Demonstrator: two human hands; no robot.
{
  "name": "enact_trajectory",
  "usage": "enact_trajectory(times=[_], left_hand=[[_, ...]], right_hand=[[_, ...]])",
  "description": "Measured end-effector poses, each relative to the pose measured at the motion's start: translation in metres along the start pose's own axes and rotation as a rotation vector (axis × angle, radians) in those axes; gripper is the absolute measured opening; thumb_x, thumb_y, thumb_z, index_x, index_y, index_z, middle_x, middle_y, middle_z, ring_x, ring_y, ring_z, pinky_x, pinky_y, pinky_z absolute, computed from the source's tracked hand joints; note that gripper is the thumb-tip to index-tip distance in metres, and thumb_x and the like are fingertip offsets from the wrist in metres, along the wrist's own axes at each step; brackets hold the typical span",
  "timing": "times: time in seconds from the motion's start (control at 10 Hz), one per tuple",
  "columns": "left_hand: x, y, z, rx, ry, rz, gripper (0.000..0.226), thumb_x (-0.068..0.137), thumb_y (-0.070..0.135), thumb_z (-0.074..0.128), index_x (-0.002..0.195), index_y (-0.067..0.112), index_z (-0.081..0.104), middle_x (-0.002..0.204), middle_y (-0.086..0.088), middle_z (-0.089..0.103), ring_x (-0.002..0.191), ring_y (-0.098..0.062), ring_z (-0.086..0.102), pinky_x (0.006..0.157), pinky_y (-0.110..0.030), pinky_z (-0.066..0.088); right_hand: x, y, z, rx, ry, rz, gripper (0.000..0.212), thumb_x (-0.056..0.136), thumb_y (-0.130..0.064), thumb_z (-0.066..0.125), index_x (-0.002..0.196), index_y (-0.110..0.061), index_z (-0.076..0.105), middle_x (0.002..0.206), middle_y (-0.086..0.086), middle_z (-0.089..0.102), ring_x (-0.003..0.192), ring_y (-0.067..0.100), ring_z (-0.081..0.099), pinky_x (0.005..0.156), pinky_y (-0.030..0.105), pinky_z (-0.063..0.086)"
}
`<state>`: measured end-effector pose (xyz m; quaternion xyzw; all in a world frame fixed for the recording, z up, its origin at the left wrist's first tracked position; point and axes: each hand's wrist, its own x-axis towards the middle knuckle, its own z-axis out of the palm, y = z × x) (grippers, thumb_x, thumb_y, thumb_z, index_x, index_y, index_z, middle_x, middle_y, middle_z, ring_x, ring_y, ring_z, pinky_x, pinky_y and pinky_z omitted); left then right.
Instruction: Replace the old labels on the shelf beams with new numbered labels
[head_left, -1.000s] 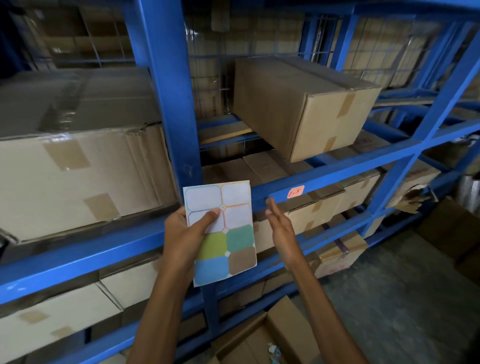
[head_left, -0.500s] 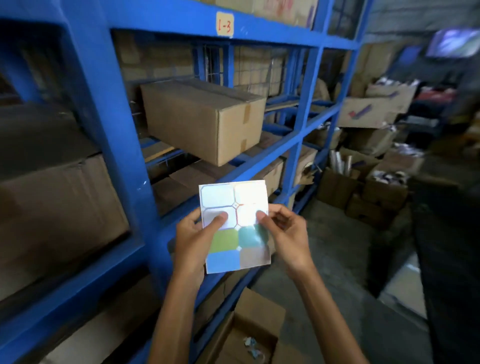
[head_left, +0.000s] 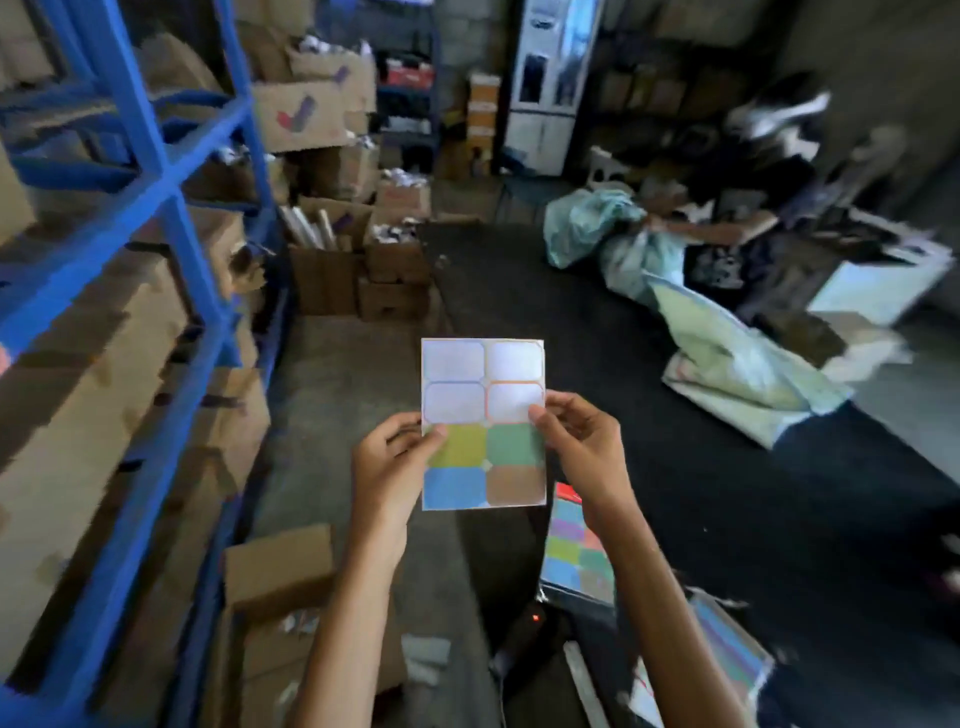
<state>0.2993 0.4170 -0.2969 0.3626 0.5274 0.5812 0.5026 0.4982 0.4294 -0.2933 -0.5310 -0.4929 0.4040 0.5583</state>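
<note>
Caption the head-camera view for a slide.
Both hands, left hand and right hand, hold a label sheet beside the blue shelving.

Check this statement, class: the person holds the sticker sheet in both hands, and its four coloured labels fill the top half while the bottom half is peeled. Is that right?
Not quite. The head view shows the left hand and right hand both holding the sticker sheet, but its four coloured labels fill the bottom half, while the top half is the pale, seemingly peeled part.

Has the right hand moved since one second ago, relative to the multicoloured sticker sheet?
Yes. The right hand came off the blue shelf beam and now pinches the multicoloured sticker sheet's right edge.
</note>
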Motion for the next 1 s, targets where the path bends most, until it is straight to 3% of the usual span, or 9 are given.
enact_trajectory(times=[0.1, 0.2, 0.3, 0.4, 0.5, 0.7, 0.8, 0.9, 1.0], left_hand=[[-0.021, -0.036, 0.069, 0.055, -0.181, -0.07, 0.016, 0.09, 0.003, 0.074, 0.084, 0.016, 0.068, 0.078, 0.003, 0.076, 0.064, -0.002, 0.065, 0.055, -0.016, 0.047], [-0.04, -0.07, 0.12, 0.099, -0.297, -0.121, 0.019, 0.089, 0.001, 0.074, 0.082, 0.017, 0.068, 0.071, 0.009, 0.076, 0.064, -0.002, 0.064, 0.058, -0.018, 0.048], [-0.065, -0.123, 0.178, 0.214, -0.439, -0.21, 0.018, 0.089, 0.001, 0.075, 0.083, 0.016, 0.069, 0.064, 0.013, 0.075, 0.059, 0.004, 0.066, 0.06, -0.019, 0.05], [-0.082, -0.176, 0.216, 0.322, -0.479, -0.293, 0.008, 0.086, -0.001, 0.077, 0.092, 0.001, 0.073, 0.078, -0.004, 0.076, 0.07, -0.011, 0.068, 0.064, -0.027, 0.051], [-0.095, -0.237, 0.248, 0.476, -0.457, -0.327, 0.013, 0.083, 0.002, 0.082, 0.094, -0.001, 0.076, 0.082, -0.01, 0.074, 0.074, -0.02, 0.066, 0.063, -0.022, 0.053], [-0.095, -0.323, 0.273, 0.725, -0.482, -0.521, 0.02, 0.086, 0.004, 0.078, 0.104, -0.005, 0.077, 0.104, -0.026, 0.077, 0.082, -0.027, 0.066, 0.082, -0.046, 0.059], [-0.085, -0.353, 0.28, 0.808, -0.491, -0.557, 0.019, 0.086, 0.004, 0.079, 0.103, -0.005, 0.077, 0.104, -0.027, 0.077, 0.082, -0.032, 0.068, 0.086, -0.05, 0.059], [-0.082, -0.373, 0.284, 0.886, -0.539, -0.557, 0.017, 0.084, 0.003, 0.079, 0.1, -0.004, 0.078, 0.101, -0.026, 0.078, 0.083, -0.03, 0.07, 0.086, -0.049, 0.062], [-0.078, -0.388, 0.286, 0.927, -0.588, -0.526, 0.016, 0.084, 0.001, 0.077, 0.099, -0.002, 0.079, 0.098, -0.021, 0.079, 0.09, -0.034, 0.075, 0.087, -0.047, 0.062]], right_hand=[[-0.032, 0.02, -0.088, -0.035, 0.165, 0.091, 0.012, 0.094, -0.012, 0.071, 0.104, -0.015, 0.077, 0.089, 0.01, 0.079, 0.076, 0.01, 0.071, 0.064, 0.025, 0.056], [-0.064, 0.041, -0.145, -0.087, 0.323, 0.167, 0.014, 0.093, -0.006, 0.071, 0.105, -0.007, 0.076, 0.081, 0.004, 0.075, 0.069, 0.005, 0.068, 0.062, 0.017, 0.053], [-0.1, 0.079, -0.207, -0.126, 0.522, 0.262, 0.013, 0.093, -0.007, 0.071, 0.105, -0.006, 0.076, 0.089, 0.01, 0.077, 0.074, 0.009, 0.07, 0.066, 0.022, 0.059], [-0.124, 0.125, -0.249, -0.192, 0.648, 0.382, 0.01, 0.091, -0.012, 0.075, 0.101, -0.012, 0.077, 0.089, 0.005, 0.078, 0.079, 0.014, 0.074, 0.068, 0.024, 0.061], [-0.14, 0.18, -0.286, -0.225, 0.725, 0.508, 0.011, 0.088, -0.014, 0.077, 0.097, -0.019, 0.078, 0.083, -0.002, 0.078, 0.073, 0.009, 0.074, 0.066, 0.025, 0.062], [-0.15, 0.268, -0.316, -0.262, 0.697, 0.75, 0.007, 0.086, -0.01, 0.077, 0.092, -0.011, 0.075, 0.075, -0.003, 0.072, 0.069, 0.013, 0.069, 0.059, 0.022, 0.054], [-0.146, 0.297, -0.32, -0.336, 0.653, 0.827, 0.012, 0.086, -0.013, 0.077, 0.082, -0.021, 0.069, 0.076, -0.004, 0.071, 0.071, 0.014, 0.068, 0.054, 0.016, 0.048], [-0.139, 0.314, -0.322, -0.408, 0.635, 0.923, 0.005, 0.087, -0.019, 0.074, 0.086, -0.02, 0.069, 0.086, -0.002, 0.074, 0.082, 0.019, 0.072, 0.068, 0.029, 0.059], [-0.134, 0.32, -0.319, -0.609, 0.647, 0.955, 0.016, 0.087, -0.025, 0.072, 0.1, -0.016, 0.074, 0.099, 0.003, 0.076, 0.09, 0.022, 0.07, 0.074, 0.029, 0.053]])
